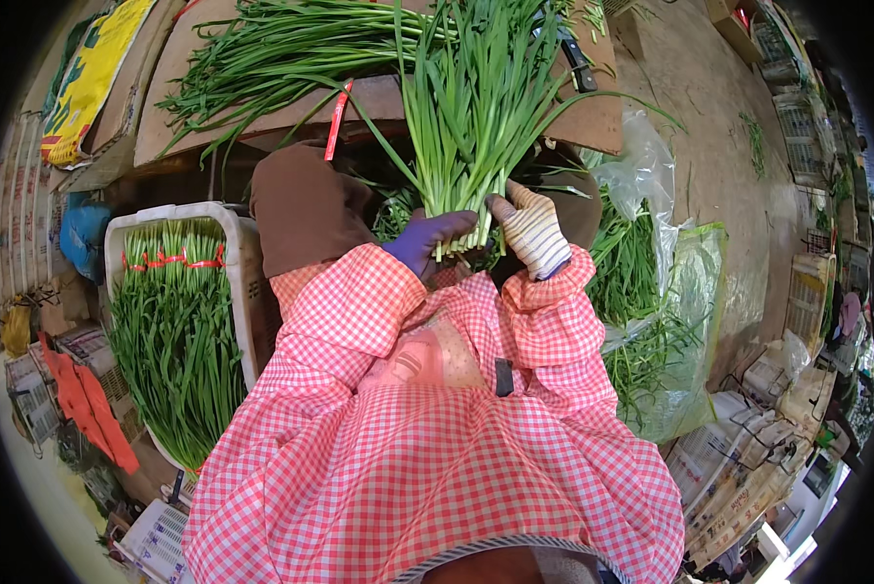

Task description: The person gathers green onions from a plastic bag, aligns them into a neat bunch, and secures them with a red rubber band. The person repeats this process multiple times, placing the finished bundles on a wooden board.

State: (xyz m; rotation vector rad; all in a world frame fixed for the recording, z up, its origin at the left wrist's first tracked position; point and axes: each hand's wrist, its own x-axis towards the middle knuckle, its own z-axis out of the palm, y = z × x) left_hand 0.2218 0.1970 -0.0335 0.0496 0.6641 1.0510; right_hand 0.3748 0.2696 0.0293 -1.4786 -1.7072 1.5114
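My left hand point(431, 237), in a purple glove, is closed around the pale cut ends of a bunch of garlic chives point(466, 139). The long green leaves fan upward, away from me, over the board's front edge. At the right side of the same stem ends is my right hand point(532, 226), wearing a striped knit glove, its thumb and fingers pinching the outer stems. A larger pile of loose chives point(313, 55) lies on the brown board point(378, 98) beyond my knees. The stems' lower ends stick out just below my left thumb.
A black-handled knife point(579, 67) lies at the board's right. To my left, a white plastic crate point(241, 292) holds chive bundles tied with red bands point(178, 259). A red strip point(338, 120) hangs over the board's edge. Clear plastic bags point(689, 350) with loose greens lie to my right.
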